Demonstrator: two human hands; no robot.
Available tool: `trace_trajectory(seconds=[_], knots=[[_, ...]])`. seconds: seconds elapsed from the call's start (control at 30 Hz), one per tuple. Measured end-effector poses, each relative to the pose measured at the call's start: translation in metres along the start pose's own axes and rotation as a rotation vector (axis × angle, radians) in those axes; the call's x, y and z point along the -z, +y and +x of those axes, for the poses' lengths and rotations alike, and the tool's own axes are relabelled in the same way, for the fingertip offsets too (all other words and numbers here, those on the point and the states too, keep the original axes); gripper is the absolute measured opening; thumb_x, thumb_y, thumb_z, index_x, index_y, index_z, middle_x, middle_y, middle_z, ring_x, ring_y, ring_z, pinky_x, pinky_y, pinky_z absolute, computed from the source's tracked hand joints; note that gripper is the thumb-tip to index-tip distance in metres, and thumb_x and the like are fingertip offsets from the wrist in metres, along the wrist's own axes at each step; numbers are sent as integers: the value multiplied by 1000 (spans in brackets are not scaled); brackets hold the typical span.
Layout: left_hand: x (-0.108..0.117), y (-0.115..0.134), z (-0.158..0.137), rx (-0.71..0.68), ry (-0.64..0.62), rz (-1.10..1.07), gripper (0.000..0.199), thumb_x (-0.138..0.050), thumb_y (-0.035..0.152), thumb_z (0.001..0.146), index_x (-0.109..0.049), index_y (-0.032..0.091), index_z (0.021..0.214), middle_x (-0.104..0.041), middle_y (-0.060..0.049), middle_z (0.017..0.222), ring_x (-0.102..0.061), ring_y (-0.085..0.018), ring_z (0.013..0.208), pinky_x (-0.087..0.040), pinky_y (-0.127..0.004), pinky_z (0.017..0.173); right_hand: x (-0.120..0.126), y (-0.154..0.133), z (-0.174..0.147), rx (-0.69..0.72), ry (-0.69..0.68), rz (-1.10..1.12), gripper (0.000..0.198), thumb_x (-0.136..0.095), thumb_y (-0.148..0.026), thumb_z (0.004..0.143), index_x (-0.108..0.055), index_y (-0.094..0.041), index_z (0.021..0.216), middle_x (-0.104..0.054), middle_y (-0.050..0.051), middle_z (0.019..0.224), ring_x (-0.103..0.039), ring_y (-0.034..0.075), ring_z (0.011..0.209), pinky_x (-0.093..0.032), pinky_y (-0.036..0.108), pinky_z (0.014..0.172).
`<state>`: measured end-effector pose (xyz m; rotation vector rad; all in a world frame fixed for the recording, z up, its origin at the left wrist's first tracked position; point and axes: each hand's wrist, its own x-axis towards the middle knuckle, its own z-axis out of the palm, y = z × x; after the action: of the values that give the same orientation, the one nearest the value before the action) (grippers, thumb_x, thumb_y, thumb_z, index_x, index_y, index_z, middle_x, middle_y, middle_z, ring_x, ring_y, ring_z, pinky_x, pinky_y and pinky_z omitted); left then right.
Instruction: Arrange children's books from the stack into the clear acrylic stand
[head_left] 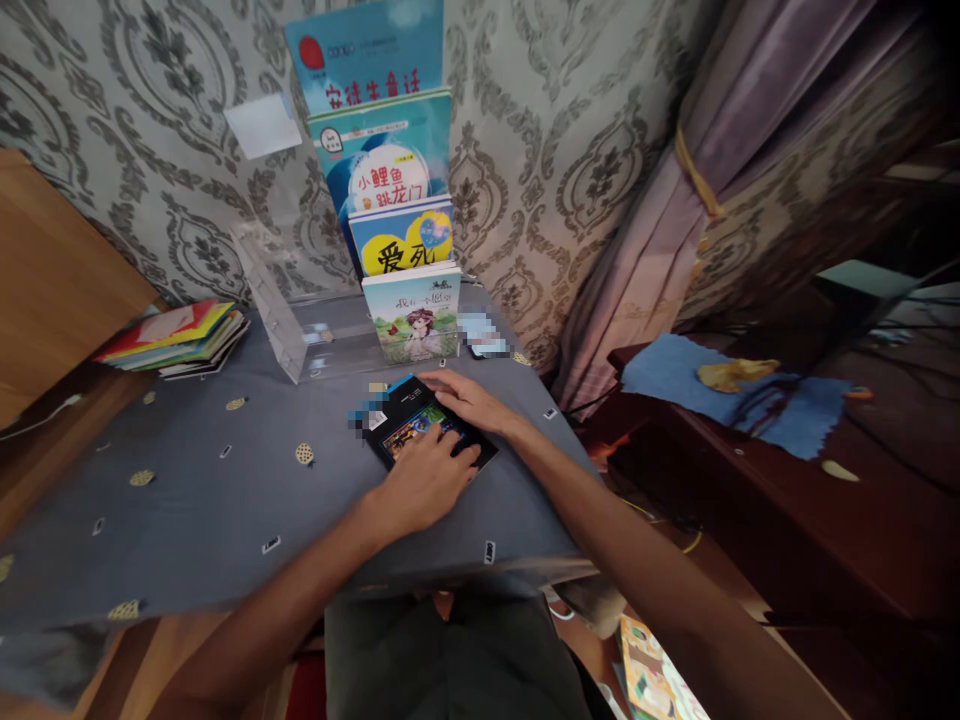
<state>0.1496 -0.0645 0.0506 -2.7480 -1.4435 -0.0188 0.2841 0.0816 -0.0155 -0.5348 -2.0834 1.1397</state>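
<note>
Black book: count 1, lying flat on the grey tablecloth, just in front of the clear rack. Left hand: palm down on its cover, fingers loosely spread, not closed round anything. Right hand: touching its far right edge; whether it grips, cannot tell. Progress, judged: four books already stand upright in the rack; the black book is outside it; what is left cannot be read here. Right of the rack, one phone; left of it, one pile, too overlapped to count
</note>
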Motion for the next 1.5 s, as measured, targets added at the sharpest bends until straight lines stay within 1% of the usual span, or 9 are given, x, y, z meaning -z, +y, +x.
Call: trace_trajectory(seconds=[0.27, 0.43, 0.6, 0.7, 0.83, 1.0, 1.17, 1.33, 1.5], knots=[[-3, -59, -21, -234, -227, -270, 80, -64, 68, 84, -40, 35, 152, -36, -10, 162, -35, -35, 147, -29, -57, 116, 1, 2, 3, -8, -58, 78, 45, -53, -48, 98, -56, -24, 136, -61, 10, 140, -58, 25, 129, -43, 49, 113], [-12, -58, -24, -202, -138, -330, 61, -51, 61, 95, -44, 36, 149, -39, -8, 160, -37, -31, 146, -24, -55, 119, 4, 0, 3, -46, -52, 88, 42, -55, -43, 97, -58, -22, 133, -65, 10, 134, -61, 25, 124, -45, 47, 110], [-8, -64, -22, -258, -269, -362, 87, -66, 69, 81, -34, 37, 155, -27, -10, 166, -26, -36, 152, -19, -58, 120, 8, -4, 3, -94, -24, 53, 39, -55, -39, 96, -60, -21, 130, -68, 9, 128, -64, 25, 116, -49, 45, 104], [-5, -70, -23, -280, -300, -382, 87, -69, 64, 81, -32, 38, 155, -25, -9, 167, -25, -34, 152, -20, -57, 121, 8, -5, 3, -96, -30, 39, 39, -55, -40, 96, -61, -21, 130, -69, 9, 126, -65, 24, 114, -51, 44, 102], [-11, -60, -22, -238, -210, -310, 79, -62, 65, 87, -35, 33, 154, -29, -12, 165, -29, -32, 151, -25, -54, 120, 11, -6, 1, -124, -24, -6, 39, -56, -38, 96, -60, -22, 132, -68, 9, 127, -66, 23, 111, -51, 44, 101], [-23, -20, -13, -47, 15, -97, 73, -51, 65, 92, -44, 21, 149, -42, -20, 156, -39, -35, 145, -34, -54, 113, 20, -8, 0, -169, -30, 2, 41, -59, -38, 94, -61, -24, 133, -69, 9, 123, -69, 23, 106, -54, 42, 96], [-31, 12, 6, 139, 74, 45, 71, -46, 64, 94, -49, 16, 146, -51, -25, 146, -47, -39, 137, -41, -56, 106, 24, -10, -1, -181, -2, -6, 37, -59, -37, 94, -64, -23, 128, -72, 9, 115, -69, 25, 106, -55, 45, 96], [-28, 10, 12, 128, 105, 58, 75, -46, 68, 92, -51, 14, 143, -58, -23, 135, -54, -38, 125, -43, -54, 101, 21, -11, 1, -151, 24, 10, 33, -59, -36, 94, -67, -24, 123, -74, 6, 112, -70, 23, 105, -54, 44, 98], [-25, -13, 3, 28, 135, -15, 61, -44, 61, 97, -55, 18, 139, -59, -16, 136, -55, -31, 121, -43, -47, 100, 22, -19, -7, -174, 277, -5, 32, -56, -35, 94, -69, -22, 120, -76, 8, 102, -73, 24, 93, -58, 44, 91]])
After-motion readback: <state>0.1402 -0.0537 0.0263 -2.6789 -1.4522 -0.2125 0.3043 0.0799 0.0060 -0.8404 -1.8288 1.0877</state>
